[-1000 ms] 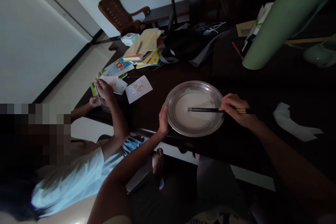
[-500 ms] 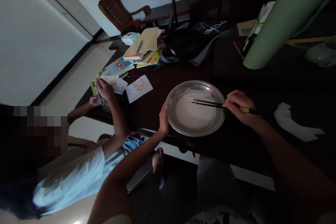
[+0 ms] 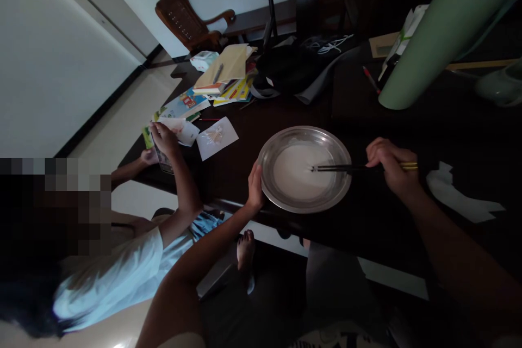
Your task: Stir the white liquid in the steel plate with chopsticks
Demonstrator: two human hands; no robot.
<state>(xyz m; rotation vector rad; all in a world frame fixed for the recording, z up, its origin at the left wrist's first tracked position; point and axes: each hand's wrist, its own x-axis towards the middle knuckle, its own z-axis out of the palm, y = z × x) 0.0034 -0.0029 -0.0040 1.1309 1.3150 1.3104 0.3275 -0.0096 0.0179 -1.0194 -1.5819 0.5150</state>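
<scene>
A round metal bowl (image 3: 343, 185) stands on the dark table and holds a whitish, batter-like mixture (image 3: 297, 174). My left hand (image 3: 255, 189) grips the bowl at its left side, fingers along the outer wall. From the right, my right hand (image 3: 393, 166) is closed around a pair of black chopsticks (image 3: 342, 168) with gold-coloured ends. They lie nearly level across the bowl's right rim, close together, and their tips reach into the mixture near its middle.
Right of my right hand lies a strip of white paper (image 3: 463, 193). A green flask (image 3: 440, 38) stands behind it. White paper with small sticks (image 3: 217, 138), piled books (image 3: 222, 73) and a black bag (image 3: 289, 70) are farther back. Another person (image 3: 118, 272) sits at left, holding a phone-like object.
My right hand has moved to the right and slightly up, drawing the chopsticks right; their tips are now closer together and a little lower. My left hand stays on the bowl.
</scene>
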